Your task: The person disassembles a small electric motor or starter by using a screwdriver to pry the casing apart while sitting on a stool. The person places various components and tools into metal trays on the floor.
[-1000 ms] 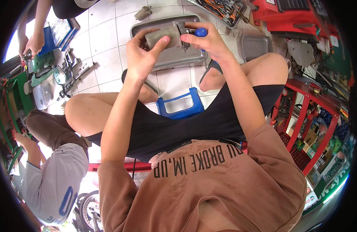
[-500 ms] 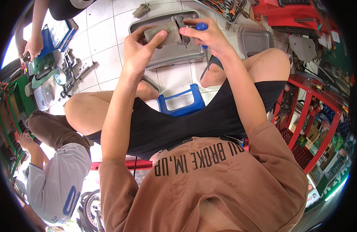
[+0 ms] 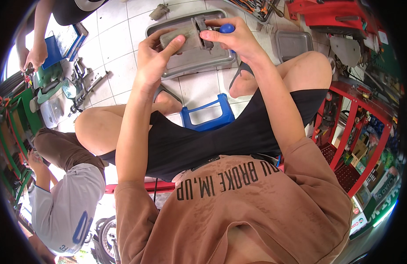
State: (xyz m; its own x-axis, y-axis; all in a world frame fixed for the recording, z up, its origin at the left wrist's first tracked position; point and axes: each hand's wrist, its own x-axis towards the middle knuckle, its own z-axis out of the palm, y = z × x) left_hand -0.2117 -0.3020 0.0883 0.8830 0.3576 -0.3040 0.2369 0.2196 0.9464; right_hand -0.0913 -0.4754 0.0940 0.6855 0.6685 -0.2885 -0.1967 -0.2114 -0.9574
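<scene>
A grimy grey metal part [image 3: 191, 35] with a rounded body and a dark flanged end is held between my two hands above a grey metal tray [image 3: 199, 69]. My left hand [image 3: 156, 56] wraps the rounded body, its thumb laid along the top. At the dark end, my right hand [image 3: 233, 40] pinches the flange with thumb and fingers. A blue rounded handle [image 3: 227, 28] shows at the right hand's fingers, seemingly held along with the part. The tool's far end is hidden, so I cannot tell its kind.
A small metal piece [image 3: 159, 12] lies on the tiles beyond the tray. Nearby are a smaller tray [image 3: 294, 47], a tool tray [image 3: 252, 9] and a blue stool [image 3: 208, 123]. Motorcycle parts with a mirror [image 3: 69, 88] lie left, near a co-worker's hand [image 3: 36, 56]. Another person [image 3: 71, 198] crouches lower left.
My hands and the metal part have shifted slightly left and up together. The grip looks the same. The lower-left person's hand has moved a little.
</scene>
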